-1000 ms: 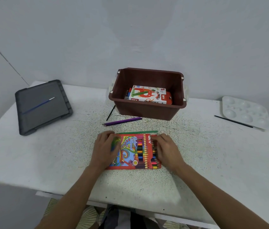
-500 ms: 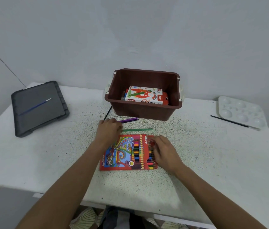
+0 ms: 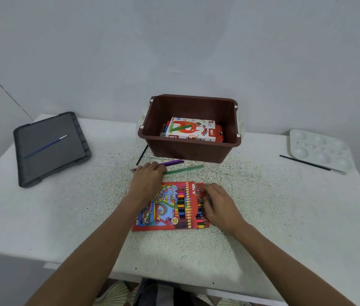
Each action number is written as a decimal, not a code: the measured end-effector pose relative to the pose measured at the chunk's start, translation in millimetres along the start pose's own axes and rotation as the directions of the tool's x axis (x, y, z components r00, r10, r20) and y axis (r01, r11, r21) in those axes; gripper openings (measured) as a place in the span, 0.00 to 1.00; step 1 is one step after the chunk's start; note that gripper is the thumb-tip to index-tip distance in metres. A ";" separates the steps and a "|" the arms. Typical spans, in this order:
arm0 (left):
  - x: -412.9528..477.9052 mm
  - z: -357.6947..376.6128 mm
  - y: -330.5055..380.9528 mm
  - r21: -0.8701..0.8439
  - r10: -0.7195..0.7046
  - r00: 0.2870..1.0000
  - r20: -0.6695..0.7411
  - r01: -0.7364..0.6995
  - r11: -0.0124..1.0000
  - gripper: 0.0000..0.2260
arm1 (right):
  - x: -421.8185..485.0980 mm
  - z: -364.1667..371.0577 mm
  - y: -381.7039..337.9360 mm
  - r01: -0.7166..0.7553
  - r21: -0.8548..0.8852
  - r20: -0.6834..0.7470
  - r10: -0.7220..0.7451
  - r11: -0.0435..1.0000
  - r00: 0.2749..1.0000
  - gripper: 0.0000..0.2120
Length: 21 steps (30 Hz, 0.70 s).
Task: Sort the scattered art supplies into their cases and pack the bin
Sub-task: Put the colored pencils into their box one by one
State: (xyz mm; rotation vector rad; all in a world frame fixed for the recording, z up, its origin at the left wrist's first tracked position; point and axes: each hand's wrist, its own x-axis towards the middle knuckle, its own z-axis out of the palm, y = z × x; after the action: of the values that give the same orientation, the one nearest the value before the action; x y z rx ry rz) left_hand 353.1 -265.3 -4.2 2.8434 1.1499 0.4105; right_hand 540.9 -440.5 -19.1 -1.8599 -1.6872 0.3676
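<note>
A pastel box (image 3: 193, 129) is already packed in the bin (image 3: 187, 152) at 12 o'clock. At the centre of the surface (image 3: 274, 206), the pencil case (image 3: 165, 206) is pinched at its open end by the right hand (image 3: 218, 206). A purple pencil (image 3: 174, 162) and a green pencil (image 3: 185, 169) are covered by the left hand (image 3: 148, 182), whose grip cannot be told. A blue brush (image 3: 46, 145) at 10 o'clock and a black brush (image 3: 302, 162) at 2 o'clock are left to sort.

**Loose pencils in front of the bin**

The brown bin (image 3: 187, 151) stands open with an oil pastels box (image 3: 191, 130) lying flat inside. Just before its front wall lie a purple pencil (image 3: 172, 162) and a green pencil (image 3: 185, 169), nearly parallel. Farther out from the bin, the red pencil case (image 3: 170, 206) lies flat with pencils showing.
</note>
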 end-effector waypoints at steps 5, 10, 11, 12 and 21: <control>-5.3 -19.1 27.4 -0.591 -0.216 0.975 -0.062 0.138 0.795 0.04 | 9.0 -5.5 -7.8 -0.037 0.017 -0.008 0.037 0.999 0.999 0.13; -12.5 -21.3 40.1 -0.904 -0.369 0.909 0.196 0.313 0.292 0.06 | 18.9 -13.0 -17.9 -0.024 0.016 -0.095 0.025 1.000 0.995 0.10; -14.4 -21.8 42.8 -0.918 -0.364 0.905 0.222 0.319 0.234 0.07 | 20.1 -14.1 -19.8 -0.025 0.019 -0.100 0.027 0.999 0.995 0.10; -16.4 -22.7 45.9 -0.922 -0.356 0.902 0.244 0.330 0.203 0.07 | 21.0 -15.1 -21.4 -0.026 0.022 -0.104 0.028 0.999 0.994 0.10; -25.9 -25.8 63.1 -0.905 -0.256 0.890 0.377 0.413 0.105 0.08 | 21.6 -13.3 -27.3 0.063 -0.036 -0.123 -0.067 0.997 0.990 0.09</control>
State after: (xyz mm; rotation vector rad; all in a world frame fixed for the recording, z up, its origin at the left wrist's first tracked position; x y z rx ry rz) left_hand 371.3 -330.2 23.8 1.3412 0.9039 0.6126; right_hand 529.9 -422.3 11.4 -1.8067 -1.6733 0.1946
